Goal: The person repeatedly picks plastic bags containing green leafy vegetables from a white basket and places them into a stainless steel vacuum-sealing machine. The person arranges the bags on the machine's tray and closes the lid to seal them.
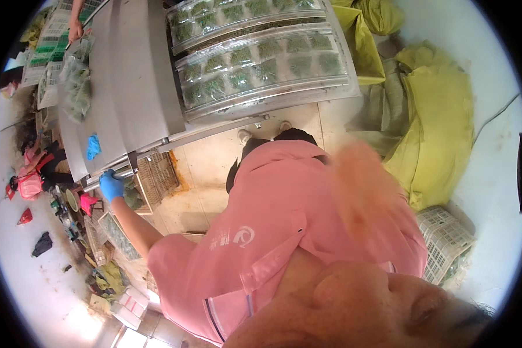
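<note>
Gripping metal rail (123,173) frame left, left hand (111,185) curled; right hand (359,188) blurred right of centre, can't tell opening or hold; packed greens (241,56) top centre

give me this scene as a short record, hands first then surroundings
left hand: blue-gloved, at a metal bar, exact grip unclear
right hand: in front of the pink shirt, blurred
metal table: crumpled blue item, clear trays of green bundles
right side: yellow sheeting, pale crate
upper left: another person's hand
</note>
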### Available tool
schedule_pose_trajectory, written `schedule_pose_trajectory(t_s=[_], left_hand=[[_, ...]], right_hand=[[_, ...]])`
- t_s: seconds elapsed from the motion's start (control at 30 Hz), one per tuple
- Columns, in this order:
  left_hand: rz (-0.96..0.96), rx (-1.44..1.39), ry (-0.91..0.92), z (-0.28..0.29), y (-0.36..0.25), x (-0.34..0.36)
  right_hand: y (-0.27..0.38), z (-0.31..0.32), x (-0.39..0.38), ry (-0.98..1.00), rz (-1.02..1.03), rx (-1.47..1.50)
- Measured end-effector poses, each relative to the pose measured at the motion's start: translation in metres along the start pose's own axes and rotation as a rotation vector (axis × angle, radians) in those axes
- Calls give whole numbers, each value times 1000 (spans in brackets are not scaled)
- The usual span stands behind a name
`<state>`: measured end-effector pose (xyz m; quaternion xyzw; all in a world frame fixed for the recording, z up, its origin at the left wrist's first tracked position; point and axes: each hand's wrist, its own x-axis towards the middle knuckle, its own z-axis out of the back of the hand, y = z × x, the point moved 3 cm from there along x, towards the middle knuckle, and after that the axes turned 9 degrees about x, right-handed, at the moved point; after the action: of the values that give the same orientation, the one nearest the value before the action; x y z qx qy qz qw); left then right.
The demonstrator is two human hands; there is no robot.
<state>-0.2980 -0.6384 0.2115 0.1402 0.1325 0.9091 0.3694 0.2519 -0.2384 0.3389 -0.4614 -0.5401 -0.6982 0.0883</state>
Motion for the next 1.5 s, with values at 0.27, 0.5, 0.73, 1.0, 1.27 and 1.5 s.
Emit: schedule_pose_trajectory(t_s=[0.27, 0.5, 0.73, 1.0, 1.27, 1.5], left_hand=[[36, -71, -272, 148, -130, -4], [-144, -150, -285, 222, -283, -16], [-558, -556, 123, 172, -449, -31], [-821, -726, 293, 83, -567, -38], [-754, -753, 412, 81, -573, -41], [-508, -1261, 216, 118, -451, -22]], right_hand=[[-53, -74, 32, 468, -124, -165], [-42, -99, 47, 429, -21, -483], [-115, -40, -41, 614, -696, -958], [-195, 32, -127, 786, -1087, -1030], [-191, 26, -118, 850, -1142, -1048], [-187, -15, -90, 841, -836, -916]])
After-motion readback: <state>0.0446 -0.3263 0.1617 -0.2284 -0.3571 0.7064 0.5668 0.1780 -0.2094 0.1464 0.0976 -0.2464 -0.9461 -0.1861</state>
